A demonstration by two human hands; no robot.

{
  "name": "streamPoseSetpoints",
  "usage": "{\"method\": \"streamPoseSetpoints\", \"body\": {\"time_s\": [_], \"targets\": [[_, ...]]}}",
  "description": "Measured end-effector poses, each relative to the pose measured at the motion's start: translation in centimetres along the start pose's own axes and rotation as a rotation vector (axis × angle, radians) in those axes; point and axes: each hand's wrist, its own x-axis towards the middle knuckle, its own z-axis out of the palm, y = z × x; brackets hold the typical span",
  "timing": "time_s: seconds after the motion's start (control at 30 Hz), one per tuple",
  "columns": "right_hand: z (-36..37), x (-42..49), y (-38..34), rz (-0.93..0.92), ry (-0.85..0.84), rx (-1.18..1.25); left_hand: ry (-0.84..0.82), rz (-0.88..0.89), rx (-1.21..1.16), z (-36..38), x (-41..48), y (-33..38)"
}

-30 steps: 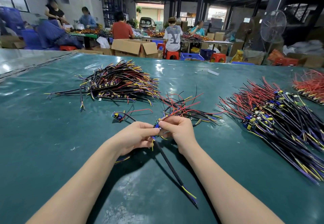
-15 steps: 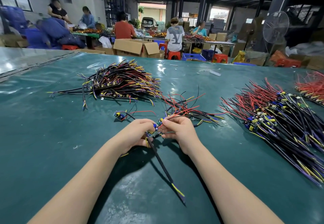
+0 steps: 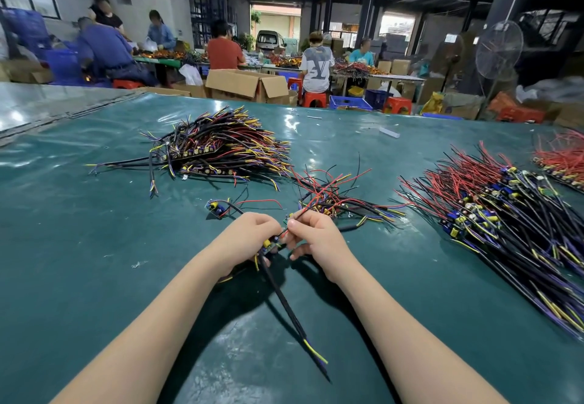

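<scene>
The work surface is a wide table under a glossy green cover (image 3: 94,245) in an open workshop. Other workers sit at benches well behind it.

**Work piece.** A small driver board (image 3: 271,244) with blue and yellow components sits between the two hands, just above the cover at the front centre of the table. The left hand (image 3: 249,239) curls its fingers round the board's left end. The right hand (image 3: 316,241) pinches a thin red lead (image 3: 301,215) between thumb and forefinger close to the board, and its other fingers hold nothing. A black cable (image 3: 284,296) runs from the board toward the viewer and lies on the cover, ending in yellow and purple cores. The fingers hide the point where the red lead meets the board.

**Surroundings.** A bundled pile (image 3: 221,147) lies beyond to the left. A loose tangle (image 3: 331,196) lies just beyond the right hand, and a large pile (image 3: 505,214) well to the right. A single unit (image 3: 216,207) lies near the left hand.

**Probable faults from this position:**
- The red lead's far end points into the loose tangle, so drawing it back may snag neighbouring wires and drag them along.
- A sharp bend or pull next to the board may strain the joint there.
- The pinch area is small, so the lead may slip free under tension.
- The trailing black cable may twist the board within the left hand's hold.
</scene>
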Motion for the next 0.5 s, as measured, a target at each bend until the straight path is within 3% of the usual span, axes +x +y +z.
{"method": "streamPoseSetpoints", "body": {"time_s": [0.13, 0.27, 0.5], "targets": [[0.35, 0.07, 0.11, -0.085, 0.084, 0.003, 0.017, -0.122, -0.306, -0.08, 0.08, 0.31], [0.63, 0.08, 0.32, -0.133, 0.094, -0.018, -0.008, -0.216, -0.307, -0.30, 0.07, 0.49], [0.30, 0.09, 0.35, -0.165, 0.179, -0.009, 0.035, -0.121, -0.248, -0.08, -0.01, 0.38]]}}
